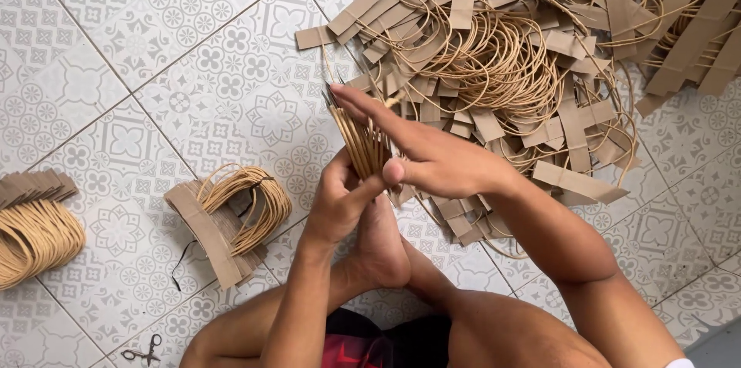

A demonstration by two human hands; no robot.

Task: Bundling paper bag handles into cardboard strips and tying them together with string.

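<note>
My left hand point(340, 202) grips the lower end of a stack of brown paper strips with cord loops point(361, 140), held edge-up above my crossed feet. My right hand point(432, 156) lies flat along the right side of the stack, fingers stretched over its top and thumb pressing its base. Behind the hands spreads a large loose pile of the same paper strips and tan cord handles point(525, 51) on the patterned tile floor point(154, 44).
A tied bundle of strips and cords point(231, 217) lies on the floor to the left. Another bundle point(35, 221) sits at the left edge. Small scissors point(143, 352) lie near the bottom left. My legs fill the bottom centre.
</note>
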